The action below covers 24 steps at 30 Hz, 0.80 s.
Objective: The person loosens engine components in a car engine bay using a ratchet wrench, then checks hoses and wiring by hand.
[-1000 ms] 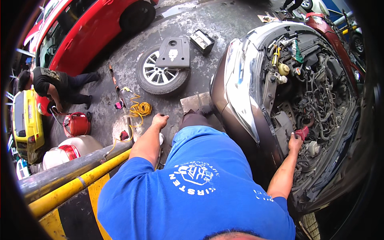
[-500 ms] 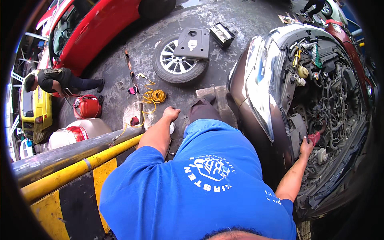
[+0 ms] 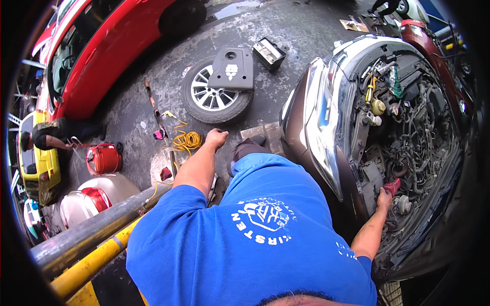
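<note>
My right hand has closed fingers on a red object, perhaps a rag, inside the open engine bay of a dark brown car, near a grey plastic part. My left hand hangs above the floor to the left of the car, fingers curled; what it holds, if anything, is hidden. Below it are a coil of yellow hose and a metal plate.
A loose wheel carries a grey engine cover, beside a battery. A railing runs at lower left. A co-worker bends by a red canister. A red car and yellow car stand left.
My left hand has moved up and right. My right hand is a little lower and further right with the red object. The co-worker bends at the left, slightly shifted.
</note>
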Each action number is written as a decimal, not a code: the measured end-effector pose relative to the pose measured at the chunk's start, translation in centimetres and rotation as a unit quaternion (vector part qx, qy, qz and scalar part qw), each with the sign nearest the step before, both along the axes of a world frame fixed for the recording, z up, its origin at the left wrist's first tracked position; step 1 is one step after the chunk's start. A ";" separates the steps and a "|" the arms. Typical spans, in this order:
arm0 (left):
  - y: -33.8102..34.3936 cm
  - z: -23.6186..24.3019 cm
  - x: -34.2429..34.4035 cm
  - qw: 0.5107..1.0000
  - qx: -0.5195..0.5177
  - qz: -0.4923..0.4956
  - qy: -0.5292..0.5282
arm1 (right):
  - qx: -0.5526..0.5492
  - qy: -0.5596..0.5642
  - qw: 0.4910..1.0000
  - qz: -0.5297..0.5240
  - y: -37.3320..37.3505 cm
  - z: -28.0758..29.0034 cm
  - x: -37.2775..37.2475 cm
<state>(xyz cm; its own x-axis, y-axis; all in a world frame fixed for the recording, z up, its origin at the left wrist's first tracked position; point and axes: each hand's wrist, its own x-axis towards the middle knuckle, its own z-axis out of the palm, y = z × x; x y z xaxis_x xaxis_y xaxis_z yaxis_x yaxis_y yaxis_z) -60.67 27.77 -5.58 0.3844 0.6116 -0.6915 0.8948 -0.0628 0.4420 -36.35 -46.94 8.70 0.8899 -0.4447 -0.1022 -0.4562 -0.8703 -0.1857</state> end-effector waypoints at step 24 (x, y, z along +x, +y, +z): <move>-1.7 -3.5 11.9 0.989 -0.066 -0.128 -0.043 | 0.038 -0.007 0.994 -0.101 5.2 2.7 -1.5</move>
